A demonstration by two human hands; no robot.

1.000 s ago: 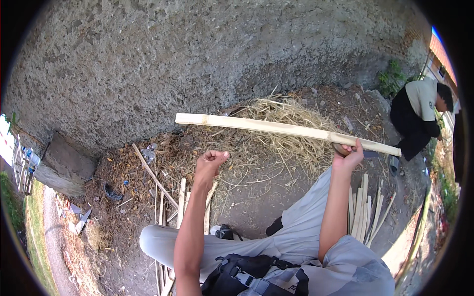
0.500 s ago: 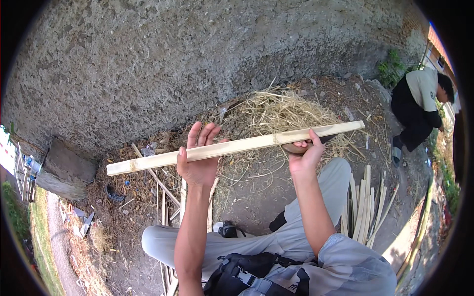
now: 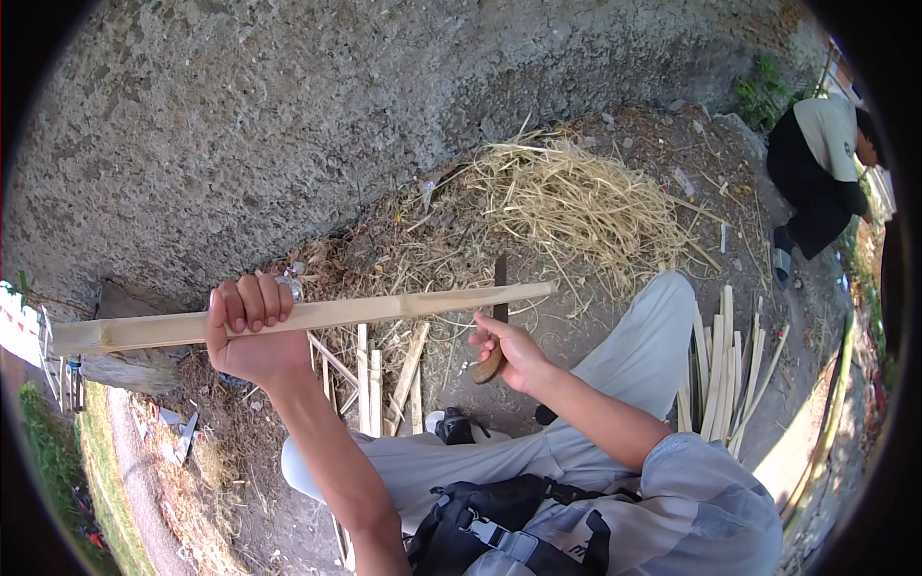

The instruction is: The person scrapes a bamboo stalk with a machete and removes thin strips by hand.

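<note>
A long, pale bamboo strip [image 3: 360, 312] lies crosswise in front of me, with its left end nearer the wall block. My left hand [image 3: 254, 326] is closed around it left of its middle, fingers over the top. My right hand [image 3: 514, 353] holds a knife [image 3: 489, 368] by its brown wooden handle. The dark blade points away from me and crosses the strip near its right end; the strip hides part of the blade. Whether the edge touches the bamboo I cannot tell.
A heap of bamboo shavings [image 3: 581, 202] lies ahead by the rough wall [image 3: 288, 125]. Split bamboo strips rest beside my right knee [image 3: 715, 374], and more bamboo pieces [image 3: 375, 384] lie beyond my left leg. Another person [image 3: 816, 163] crouches at the far right.
The strip has shifted left. My left hand went from spread fingers under it to a closed grip. My right hand has moved left and lower, and the knife now shows upright across the strip.
</note>
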